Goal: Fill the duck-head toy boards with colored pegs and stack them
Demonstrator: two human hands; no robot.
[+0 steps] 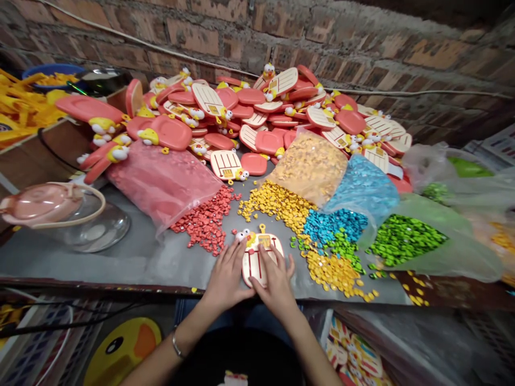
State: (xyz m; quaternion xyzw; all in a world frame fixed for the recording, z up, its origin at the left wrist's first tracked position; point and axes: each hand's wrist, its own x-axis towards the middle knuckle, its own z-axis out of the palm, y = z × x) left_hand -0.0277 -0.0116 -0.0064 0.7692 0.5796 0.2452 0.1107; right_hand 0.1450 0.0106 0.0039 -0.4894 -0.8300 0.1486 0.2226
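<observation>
A cream slotted toy panel [254, 264] lies on the table's near edge between my hands. It has dark red slots, a yellow-and-white bird head with bulging eyes and a small yellow loop. My left hand [228, 274] grips its left side, fingertips by the bird head. From the right, my right hand [277, 279] holds it, with fingers across its face and the thumb near its lower edge. A small red piece sits at the top of a slot. Nearby lie loose red beads [209, 222], yellow beads [277, 203] and blue beads [333, 228].
Behind, a heap of similar red-backed panels [249, 96] leans toward the brick wall [209, 32]. Plastic bags spill beads: a red bag [161, 182], a yellow bag [309, 163], a blue bag [364, 185]. Green beads [406, 238] lie rightward; a glass pitcher [100, 230] stands left.
</observation>
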